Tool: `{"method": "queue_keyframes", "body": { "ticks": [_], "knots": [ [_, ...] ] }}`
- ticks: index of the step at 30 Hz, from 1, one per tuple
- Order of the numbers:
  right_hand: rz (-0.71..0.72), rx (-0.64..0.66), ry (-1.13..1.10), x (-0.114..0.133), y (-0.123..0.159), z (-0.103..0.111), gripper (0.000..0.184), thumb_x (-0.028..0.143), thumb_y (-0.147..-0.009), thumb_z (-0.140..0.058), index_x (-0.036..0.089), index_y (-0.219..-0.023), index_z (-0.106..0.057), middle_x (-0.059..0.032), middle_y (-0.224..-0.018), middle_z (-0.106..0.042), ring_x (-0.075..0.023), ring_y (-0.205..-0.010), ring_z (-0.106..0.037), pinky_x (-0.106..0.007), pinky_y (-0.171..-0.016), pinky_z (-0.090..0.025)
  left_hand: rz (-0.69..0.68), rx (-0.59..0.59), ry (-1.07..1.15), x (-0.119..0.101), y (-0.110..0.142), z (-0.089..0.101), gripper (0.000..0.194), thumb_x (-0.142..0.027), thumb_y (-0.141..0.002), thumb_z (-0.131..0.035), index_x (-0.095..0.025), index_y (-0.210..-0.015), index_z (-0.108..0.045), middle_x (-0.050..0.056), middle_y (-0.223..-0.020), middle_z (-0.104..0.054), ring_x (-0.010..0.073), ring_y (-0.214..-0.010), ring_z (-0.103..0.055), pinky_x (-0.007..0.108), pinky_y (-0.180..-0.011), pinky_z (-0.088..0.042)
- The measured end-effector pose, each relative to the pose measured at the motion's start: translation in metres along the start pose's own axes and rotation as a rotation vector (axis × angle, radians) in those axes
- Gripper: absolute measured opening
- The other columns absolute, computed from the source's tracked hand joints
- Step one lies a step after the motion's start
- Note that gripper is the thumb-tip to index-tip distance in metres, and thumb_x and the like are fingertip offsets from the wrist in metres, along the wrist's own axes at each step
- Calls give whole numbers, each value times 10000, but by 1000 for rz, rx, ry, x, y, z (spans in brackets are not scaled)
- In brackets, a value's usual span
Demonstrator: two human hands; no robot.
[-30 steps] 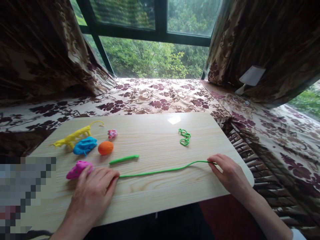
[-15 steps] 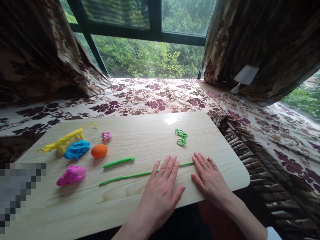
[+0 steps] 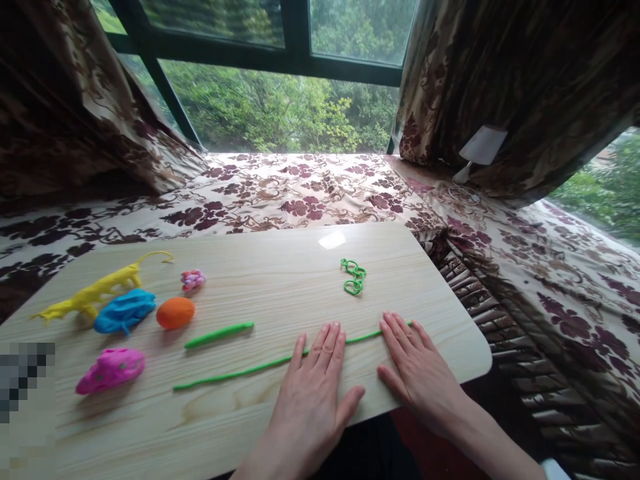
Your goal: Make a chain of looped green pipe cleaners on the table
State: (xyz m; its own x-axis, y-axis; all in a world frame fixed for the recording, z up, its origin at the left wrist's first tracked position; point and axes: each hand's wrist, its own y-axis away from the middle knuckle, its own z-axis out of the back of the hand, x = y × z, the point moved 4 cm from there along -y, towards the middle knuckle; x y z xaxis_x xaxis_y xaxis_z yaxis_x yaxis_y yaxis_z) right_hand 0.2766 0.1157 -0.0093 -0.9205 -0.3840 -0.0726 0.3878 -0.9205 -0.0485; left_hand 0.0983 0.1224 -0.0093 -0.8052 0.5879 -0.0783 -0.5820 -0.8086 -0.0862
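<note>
A long thin green clay strand [image 3: 235, 375] runs across the wooden table [image 3: 280, 273]. My left hand [image 3: 315, 383] lies flat over its middle, fingers stretched out, thumb apart. My right hand [image 3: 417, 360] rests flat near the strand's right end, which peeks out past the fingers. Under both palms the strand is hidden; a short stretch shows between the hands. Behind the strand's left half lies a thicker green clay stick [image 3: 219, 335]. Beyond my hands is a small chain of green clay loops [image 3: 354, 277].
At the left stand a yellow animal figure [image 3: 95, 293], a blue figure [image 3: 125, 311], an orange egg shape [image 3: 175, 313], a magenta figure [image 3: 111, 371] and a small pink beaded piece [image 3: 193, 279]. A white lamp [image 3: 483, 145] stands on the flowered cloth [image 3: 300, 193] by the window.
The view has shifted slightly, so the table's things appear further left and the left-hand ones lower. Both hands stay flat on the strand, fingers a little lower in the picture.
</note>
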Motion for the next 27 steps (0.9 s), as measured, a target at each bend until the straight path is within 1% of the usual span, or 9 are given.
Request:
{"method": "queue_keyframes", "body": {
  "ticks": [2,4,8,10,12,17,19,24,27],
  "knots": [
    [25,14,7,3,16,0,616,447,-886,-326,122,-1392,-194,-109,-1446,-171,-243,-1325,-137,-449,-1054,-140,-31,2,1,-4,10,-2,677,-557,-848,-241,-174,-1395,-126,54,-1464,-147,209,-1346,-87,455,-1082,-73],
    [11,28,10,3,17,-1,606,448,-889,-313,129,-1391,-196,-105,-1446,-172,-241,-1326,-134,-462,-1053,-126,-20,-4,-1,-3,8,-2,673,-556,-848,-243,-176,-1393,-139,52,-1463,-154,210,-1346,-94,453,-1082,-77],
    [-97,17,1,-5,-21,-3,601,461,-892,-271,103,-1374,-243,-120,-1437,-198,-239,-1322,-152,-478,-1045,-125,83,-29,-19,8,-20,0,670,-542,-856,-226,-125,-1379,-196,89,-1455,-181,226,-1343,-110,474,-1073,-98],
    [-119,5,-6,-7,-31,-2,602,472,-893,-255,104,-1370,-255,-121,-1437,-199,-234,-1321,-157,-473,-1045,-128,95,-35,-29,10,-24,2,669,-539,-857,-225,-116,-1376,-206,98,-1451,-191,228,-1342,-115,473,-1071,-103],
    [-84,0,-5,-5,-22,-1,607,478,-892,-260,111,-1375,-243,-119,-1440,-190,-235,-1322,-152,-468,-1046,-129,54,-32,-37,7,-13,3,670,-543,-853,-237,-132,-1381,-193,89,-1452,-193,224,-1341,-121,461,-1074,-96],
    [11,11,3,5,26,-1,617,470,-884,-305,136,-1391,-199,-102,-1446,-172,-246,-1325,-132,-470,-1052,-109,-63,-23,-47,-5,21,2,692,-569,-832,-282,-175,-1389,-168,61,-1453,-201,222,-1337,-141,425,-1082,-87],
    [-22,24,-8,3,18,-2,606,459,-891,-289,128,-1390,-199,-104,-1446,-172,-241,-1327,-126,-471,-1050,-111,-30,-25,-42,-2,11,1,687,-564,-836,-273,-163,-1386,-179,69,-1451,-208,226,-1337,-142,438,-1079,-96],
    [-144,10,-43,-6,-34,-1,611,484,-899,-221,98,-1373,-246,-122,-1435,-204,-232,-1321,-156,-475,-1044,-124,99,-43,-35,10,-28,3,670,-536,-858,-227,-109,-1374,-210,104,-1447,-206,229,-1338,-135,467,-1067,-124],
    [-95,0,-46,-2,-19,1,604,482,-898,-239,113,-1376,-246,-111,-1435,-211,-234,-1321,-156,-467,-1048,-123,63,-46,-37,6,-13,5,675,-549,-850,-245,-134,-1381,-194,89,-1449,-207,224,-1338,-139,450,-1072,-116]
  ]
}}
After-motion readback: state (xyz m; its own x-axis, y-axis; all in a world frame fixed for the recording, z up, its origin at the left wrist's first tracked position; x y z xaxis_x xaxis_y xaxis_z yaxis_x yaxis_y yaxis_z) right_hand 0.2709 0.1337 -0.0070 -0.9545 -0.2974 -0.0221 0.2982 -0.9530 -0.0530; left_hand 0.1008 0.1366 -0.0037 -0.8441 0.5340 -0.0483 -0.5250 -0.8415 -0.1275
